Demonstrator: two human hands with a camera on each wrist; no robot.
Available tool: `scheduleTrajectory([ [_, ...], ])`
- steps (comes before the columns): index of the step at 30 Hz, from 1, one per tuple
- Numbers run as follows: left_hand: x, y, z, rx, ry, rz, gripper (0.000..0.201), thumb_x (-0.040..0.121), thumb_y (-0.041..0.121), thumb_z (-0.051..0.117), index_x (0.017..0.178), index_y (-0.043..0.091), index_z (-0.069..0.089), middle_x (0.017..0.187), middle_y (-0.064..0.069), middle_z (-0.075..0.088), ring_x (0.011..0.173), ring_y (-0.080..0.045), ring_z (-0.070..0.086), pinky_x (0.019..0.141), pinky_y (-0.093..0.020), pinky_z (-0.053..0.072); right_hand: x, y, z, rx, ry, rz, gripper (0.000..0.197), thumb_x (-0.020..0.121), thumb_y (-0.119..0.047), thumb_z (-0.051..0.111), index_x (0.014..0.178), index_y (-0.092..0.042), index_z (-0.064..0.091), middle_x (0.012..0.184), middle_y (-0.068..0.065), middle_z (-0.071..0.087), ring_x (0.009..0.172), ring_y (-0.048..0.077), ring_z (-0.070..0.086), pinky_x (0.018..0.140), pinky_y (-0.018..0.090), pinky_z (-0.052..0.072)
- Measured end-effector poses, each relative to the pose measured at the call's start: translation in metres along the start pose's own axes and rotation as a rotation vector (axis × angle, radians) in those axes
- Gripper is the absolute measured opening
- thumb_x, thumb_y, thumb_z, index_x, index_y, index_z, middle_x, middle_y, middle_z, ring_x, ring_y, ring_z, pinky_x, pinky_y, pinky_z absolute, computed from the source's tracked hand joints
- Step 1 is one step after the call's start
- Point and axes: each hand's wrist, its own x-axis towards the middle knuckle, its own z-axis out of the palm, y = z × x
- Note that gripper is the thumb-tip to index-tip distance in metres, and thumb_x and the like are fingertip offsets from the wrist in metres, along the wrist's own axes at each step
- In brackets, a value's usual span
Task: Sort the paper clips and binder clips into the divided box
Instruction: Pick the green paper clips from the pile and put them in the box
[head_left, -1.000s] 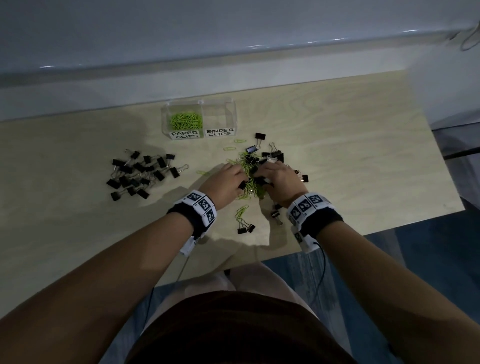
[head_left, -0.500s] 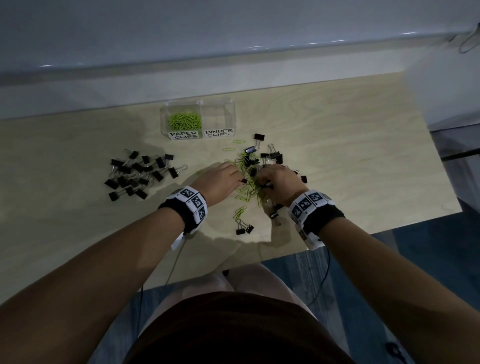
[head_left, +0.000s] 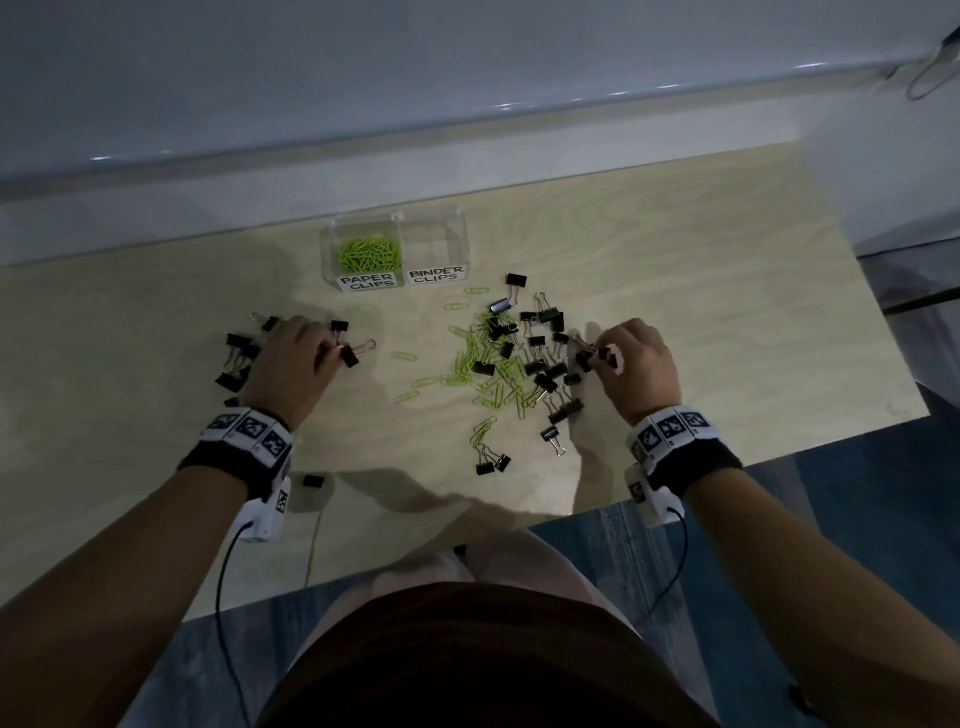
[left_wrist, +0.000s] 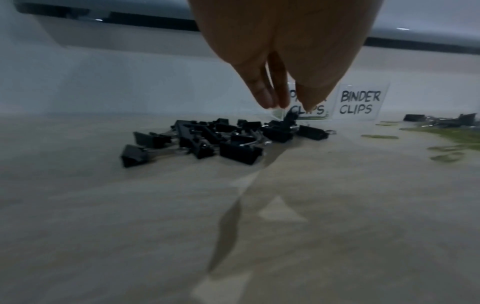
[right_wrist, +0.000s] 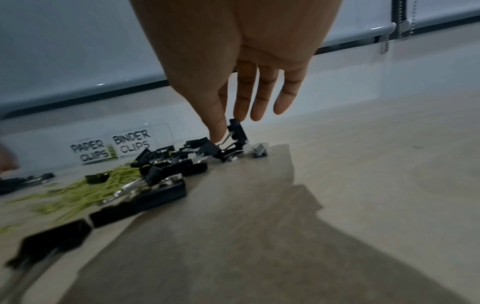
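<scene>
The clear divided box (head_left: 464, 244) stands at the back, with green paper clips (head_left: 369, 253) in its PAPER CLIPS half. The BINDER CLIPS half (head_left: 434, 244) looks empty. A mixed pile of green paper clips (head_left: 485, 364) and black binder clips (head_left: 540, 345) lies mid-table. At the pile's right edge my right hand (head_left: 602, 353) (right_wrist: 226, 131) pinches a binder clip (right_wrist: 237, 130) between thumb and forefinger. My left hand (head_left: 327, 348) (left_wrist: 288, 106) hovers over a separate heap of black binder clips (left_wrist: 207, 139) on the left. Its fingertips pinch a tilted binder clip (left_wrist: 289, 118) by the wire.
Loose binder clips lie near the table's front edge (head_left: 491, 462) and by my left wrist (head_left: 311, 480). Stray paper clips (head_left: 457, 306) lie between the box and the pile. A wall ledge (head_left: 467, 150) runs behind the table.
My left hand left the mixed pile and moved left to the black binder clip heap. My right hand shifted to the pile's right edge and took hold of a binder clip.
</scene>
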Motion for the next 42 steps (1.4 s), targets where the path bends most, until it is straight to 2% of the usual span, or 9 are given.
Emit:
scheduleTrajectory([
  [4, 0.005, 0.047, 0.015, -0.059, 0.013, 0.104, 0.013, 0.083, 0.015, 0.063, 0.09, 0.005, 0.06, 0.099, -0.014, 0.057, 0.094, -0.032, 0.052, 0.086, -0.042, 0.044, -0.005, -0.016, 0.005, -0.044, -0.122, -0.185, 0.015, 0.077, -0.007, 0.068, 0.09, -0.015, 0.066, 0.094, 0.003, 0.06, 0.083, 0.021, 0.055, 0.077, 0.041, 0.049],
  [6, 0.005, 0.088, 0.026, -0.171, -0.058, 0.154, 0.016, 0.086, 0.021, 0.06, 0.096, 0.008, 0.06, 0.102, -0.007, 0.057, 0.096, -0.022, 0.051, 0.087, -0.031, 0.042, -0.007, -0.025, 0.009, -0.069, -0.238, -0.226, 0.021, 0.078, -0.008, 0.066, 0.096, -0.019, 0.068, 0.1, 0.001, 0.06, 0.089, 0.021, 0.054, 0.082, 0.044, 0.049],
  [12, 0.012, 0.161, 0.061, -0.21, -0.173, 0.056, 0.037, 0.085, 0.035, 0.063, 0.111, 0.01, 0.055, 0.114, -0.006, 0.057, 0.106, -0.021, 0.052, 0.092, -0.032, 0.045, -0.003, -0.04, 0.01, -0.173, -0.408, -0.191, 0.032, 0.079, -0.019, 0.069, 0.11, -0.025, 0.065, 0.109, 0.004, 0.055, 0.098, 0.024, 0.049, 0.088, 0.041, 0.045],
  [19, 0.02, 0.153, 0.055, -0.214, -0.17, 0.006, 0.026, 0.082, 0.026, 0.068, 0.1, 0.01, 0.058, 0.103, -0.007, 0.062, 0.092, -0.021, 0.057, 0.079, -0.031, 0.047, 0.001, -0.042, 0.016, -0.127, -0.409, -0.346, 0.029, 0.068, -0.001, 0.073, 0.095, -0.009, 0.069, 0.099, 0.007, 0.063, 0.086, 0.027, 0.055, 0.072, 0.042, 0.054],
  [23, 0.017, 0.14, 0.04, -0.345, -0.2, -0.001, 0.025, 0.084, 0.015, 0.064, 0.108, 0.008, 0.06, 0.1, -0.008, 0.066, 0.086, -0.02, 0.062, 0.078, -0.034, 0.055, -0.003, -0.042, 0.022, -0.139, -0.39, -0.441, 0.03, 0.071, -0.003, 0.072, 0.099, -0.013, 0.067, 0.102, 0.004, 0.062, 0.082, 0.023, 0.055, 0.064, 0.036, 0.055],
  [28, 0.015, 0.104, 0.023, -0.405, -0.173, -0.04, 0.028, 0.084, 0.003, 0.057, 0.111, 0.01, 0.058, 0.089, -0.008, 0.067, 0.077, -0.02, 0.063, 0.073, -0.029, 0.052, -0.002, -0.04, 0.023, -0.204, -0.435, -0.49, 0.037, 0.073, -0.015, 0.072, 0.109, -0.023, 0.064, 0.107, 0.006, 0.057, 0.087, 0.025, 0.052, 0.066, 0.037, 0.051],
  [35, 0.009, 0.043, 0.016, -0.331, -0.024, -0.062, 0.033, 0.085, 0.0, 0.051, 0.117, 0.007, 0.051, 0.111, -0.015, 0.056, 0.088, -0.027, 0.058, 0.084, -0.042, 0.05, -0.001, -0.043, 0.019, -0.248, -0.463, -0.448, 0.047, 0.071, -0.022, 0.073, 0.112, -0.023, 0.051, 0.109, 0.005, 0.052, 0.092, 0.024, 0.05, 0.075, 0.04, 0.052],
  [39, -0.008, 0.047, 0.019, -0.056, 0.011, 0.116, 0.033, 0.08, 0.004, 0.058, 0.112, 0.006, 0.056, 0.115, -0.016, 0.052, 0.107, -0.035, 0.047, 0.095, -0.049, 0.042, -0.003, -0.04, 0.012, -0.273, -0.462, -0.423, 0.041, 0.074, -0.029, 0.071, 0.111, -0.016, 0.058, 0.112, 0.007, 0.053, 0.097, 0.027, 0.049, 0.081, 0.043, 0.049],
  [42, -0.031, 0.078, 0.03, -0.082, -0.14, 0.35, 0.03, 0.084, 0.016, 0.057, 0.114, 0.012, 0.059, 0.118, -0.009, 0.054, 0.112, -0.029, 0.047, 0.098, -0.043, 0.043, -0.003, -0.035, 0.011, -0.266, -0.46, -0.434, 0.033, 0.074, -0.031, 0.07, 0.103, -0.019, 0.059, 0.11, 0.005, 0.053, 0.096, 0.025, 0.048, 0.079, 0.041, 0.048],
])
